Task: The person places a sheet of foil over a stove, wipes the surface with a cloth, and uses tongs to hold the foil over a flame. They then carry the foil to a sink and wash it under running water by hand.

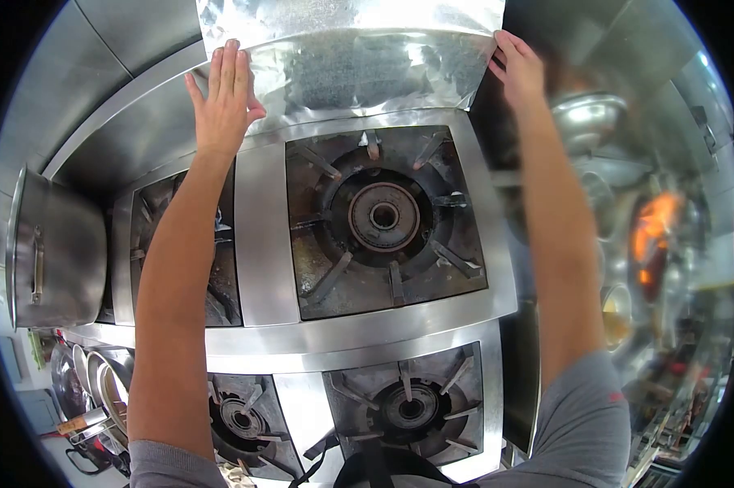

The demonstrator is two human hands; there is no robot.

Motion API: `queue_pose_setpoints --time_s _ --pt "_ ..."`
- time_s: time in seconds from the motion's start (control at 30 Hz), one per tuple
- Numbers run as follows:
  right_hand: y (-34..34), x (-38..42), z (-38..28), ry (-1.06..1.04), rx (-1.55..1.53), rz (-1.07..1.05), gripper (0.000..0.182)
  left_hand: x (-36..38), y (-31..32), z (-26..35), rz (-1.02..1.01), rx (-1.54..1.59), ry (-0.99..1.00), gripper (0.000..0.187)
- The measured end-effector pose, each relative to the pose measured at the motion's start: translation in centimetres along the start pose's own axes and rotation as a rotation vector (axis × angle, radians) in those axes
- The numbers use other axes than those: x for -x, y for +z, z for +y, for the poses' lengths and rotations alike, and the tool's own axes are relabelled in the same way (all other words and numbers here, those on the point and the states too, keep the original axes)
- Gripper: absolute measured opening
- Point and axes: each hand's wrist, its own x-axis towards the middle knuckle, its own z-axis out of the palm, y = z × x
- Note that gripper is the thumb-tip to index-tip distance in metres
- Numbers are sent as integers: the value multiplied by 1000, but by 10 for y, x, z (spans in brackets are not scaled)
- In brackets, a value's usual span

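Observation:
Across the back of the stove lies a sheet of shiny foil [351,73], creased and spread against the steel backsplash. My left hand [225,93] is at its left edge, fingers stretched up and thumb out to the right, touching the foil. At the foil's right edge, my right hand [520,65] pinches the border between thumb and fingers. In front of the foil is a large gas burner [383,215] with a round cast ring and several pot supports; no flame shows on it.
A big steel pot [58,248] stands at the left. Two smaller burners [412,409] [241,419] are nearest my body. Stacked pans [99,382] sit at lower left. Beyond my right arm, orange flames [655,228] and a metal bowl [588,118] appear blurred.

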Motion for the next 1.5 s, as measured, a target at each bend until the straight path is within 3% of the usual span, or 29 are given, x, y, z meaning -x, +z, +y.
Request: queue_pose_setpoints --time_s 0.1,0.17,0.2,0.27,0.33,0.4,0.63,0.7,0.73,0.8,0.83,0.9,1.0,1.07,1.13,1.27,1.33,1.5 --pt "3 0 -3 6 -1 -19 33 0 0 0 -23 -7 -9 117" --pt "12 0 -7 -43 167 207 27 -1 -1 1 -29 -9 -14 117" --pt "15 1 -11 -47 169 205 27 -1 -3 1 -35 -13 -20 117" --pt "20 7 -15 -923 805 408 23 -1 -5 2 -35 -7 -19 116" --pt "29 11 -19 -978 785 285 16 -1 -8 2 -37 -5 -13 116" --pt "32 13 -17 -1099 957 8 12 -2 -11 4 -68 -34 -28 116" --pt "23 16 -9 -1217 1065 -7 9 -3 -21 2 -44 -69 -11 110" --pt "24 18 -9 -1183 1111 10 9 -6 -25 -2 117 65 35 92" --pt "28 19 -10 -1154 1153 25 10 -9 -27 -4 118 58 34 92" --pt "35 24 -13 -1124 1261 72 12 -18 -32 -5 167 97 27 67" --pt "40 24 -16 -1091 1376 121 15 -24 -36 -6 168 89 20 67" --pt "49 23 -21 -1059 1439 134 16 -40 -43 -4 148 99 13 46" --pt "54 23 -21 -1003 1498 157 19 -65 -46 11 229 118 -6 41" --pt "56 24 -21 -993 1481 159 19 -83 -51 26 208 236 86 47" --pt "59 28 -19 -982 1500 222 18 -99 -48 40 -5 484 151 49" --pt "63 30 -18 -947 1498 241 17 -106 -41 50 -138 413 94 55" --pt "63 31 -18 -971 1506 252 16 -109 -34 44 -301 488 104 60" --pt "62 27 -13 -1026 1487 263 16 -109 -34 17 -376 526 35 60"
